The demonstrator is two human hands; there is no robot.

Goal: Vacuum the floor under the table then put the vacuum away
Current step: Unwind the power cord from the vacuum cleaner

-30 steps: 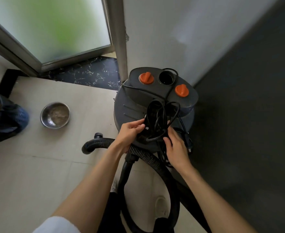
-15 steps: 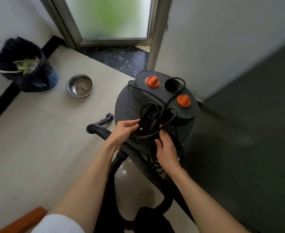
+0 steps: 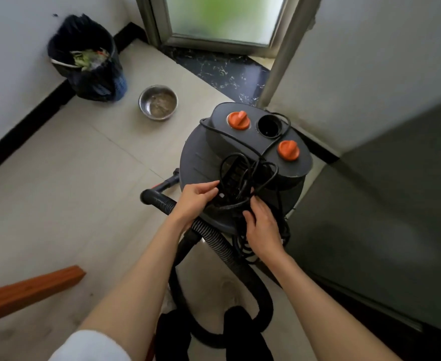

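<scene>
Grey canister vacuum (image 3: 201,162) stands on the tiled floor (image 3: 71,183) right of centre, tucked in the corner between the white wall (image 3: 370,61) on the far right and a dark grey panel (image 3: 383,217) on the right. Lid has two orange knobs, far one (image 3: 238,120) and right one (image 3: 288,150), with a round black port (image 3: 268,125) between them. Black power cord (image 3: 242,175) lies in loose loops piled on the near part of the lid, one strand running across the lid to the far edge and around the port, more loops hanging down the near right side. Left hand (image 3: 197,198) rests at the near left rim of the lid, fingers extended toward the cord bundle, touching it; cannot tell if it actually pinches a strand. Right hand (image 3: 262,226) at the near rim, fingers curled around cord strands, grasping them. Ribbed black hose (image 3: 214,241) comes out from under the left hand, curves near and loops around on the floor below the arms; its other end (image 3: 153,198) sticks out left of the canister. Steel bowl (image 3: 158,102) on the floor far left of the vacuum. Black-bagged bin (image 3: 89,61) with scraps against the far left wall. Frosted glass door (image 3: 222,16) at far centre. Orange-brown wooden piece (image 3: 29,290) at near left. White sleeve (image 3: 89,347) at the bottom edge
</scene>
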